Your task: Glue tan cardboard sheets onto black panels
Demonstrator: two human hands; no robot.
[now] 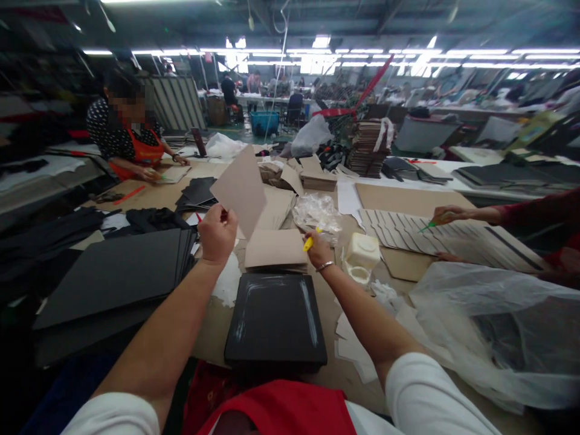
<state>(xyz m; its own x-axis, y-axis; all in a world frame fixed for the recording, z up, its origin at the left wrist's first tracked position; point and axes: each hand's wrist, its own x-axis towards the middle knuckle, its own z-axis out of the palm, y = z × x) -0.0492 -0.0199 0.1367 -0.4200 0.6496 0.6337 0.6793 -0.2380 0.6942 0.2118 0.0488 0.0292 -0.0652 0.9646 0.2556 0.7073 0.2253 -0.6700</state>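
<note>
My left hand (218, 234), closed, grips the lower left edge of a tan cardboard sheet (242, 192), held up and tilted above the table. In my right hand (319, 250) the fingers are wrapped round a yellow-handled brush (309, 244); its bristles cannot be made out. Directly before me lies a pile of black boards (275, 320), with pale wet-looking smears along the top board's left, right and far edges. Just beyond it is a stack of tan cardboard sheets (275, 249), close to my right hand. A white plastic container (363, 249) stands to the right of that hand.
Large dark boards (122, 266) are piled at left. Clear plastic bags (493, 326) bulge at right; crumpled plastic (317, 214) lies ahead. A co-worker's hand (446, 215) works over striped panels (403, 232) at right. Another co-worker (136, 133) stands at far left.
</note>
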